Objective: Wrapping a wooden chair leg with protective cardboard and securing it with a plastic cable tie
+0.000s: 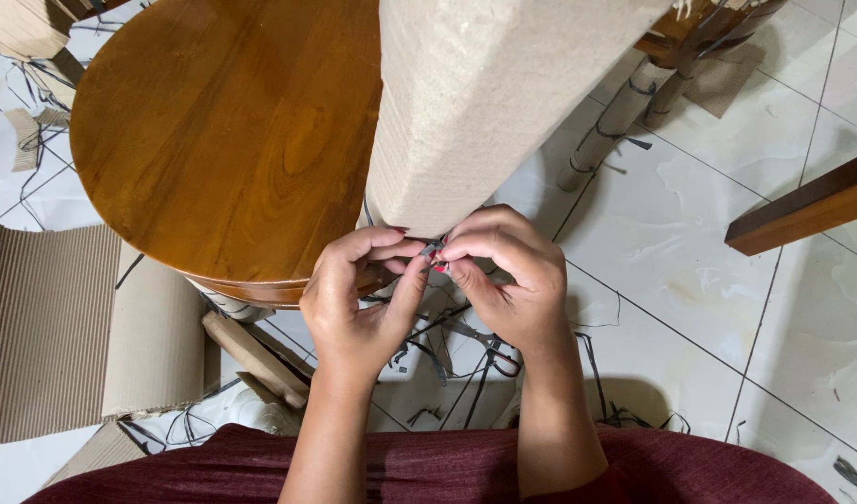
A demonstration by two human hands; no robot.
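Head view shows your left hand [358,299] and right hand [503,275] pinching a dark strap end [432,250] together at the wrapped column's [466,103] lower edge, keeping it taut beside the round wooden table [223,140].

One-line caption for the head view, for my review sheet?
Both hands, left hand and right hand, pinch a thin dark strap at the paper-wrapped leg beside a round wooden tabletop.

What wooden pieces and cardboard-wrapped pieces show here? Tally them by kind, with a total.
Round wooden tabletop: 1
Bare dark wooden beam: 1
Cardboard-wrapped legs at top right: 2
Large cardboard-wrapped piece at both hands: 1
Corrugated cardboard sheet: 1
Total: 6
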